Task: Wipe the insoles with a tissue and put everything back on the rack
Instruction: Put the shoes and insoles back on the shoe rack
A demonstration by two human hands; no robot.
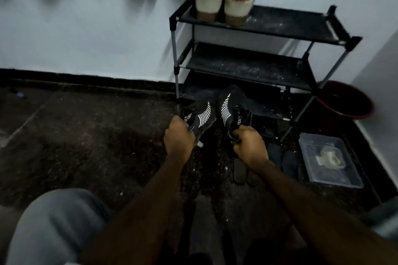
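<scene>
My left hand (pixel 177 136) grips the heel of a black sneaker with white stripes (pixel 201 115). My right hand (pixel 249 144) grips the heel of its twin (pixel 229 105). Both shoes point toes toward the bottom shelf of the black rack (pixel 258 64), just in front of it. Dark insoles (pixel 282 158) lie on the floor to the right of my right hand, and two more (pixel 242 173) lie partly under my right wrist. A clear plastic tray (pixel 344 179) at the right holds a crumpled white tissue (pixel 329 158).
A pair of white shoes (pixel 224 0) stands on the rack's top shelf at the left. The middle shelf is dusty. A dark red basin (pixel 346 101) sits in the corner right of the rack. My grey-clad knee (pixel 53 226) is at the lower left.
</scene>
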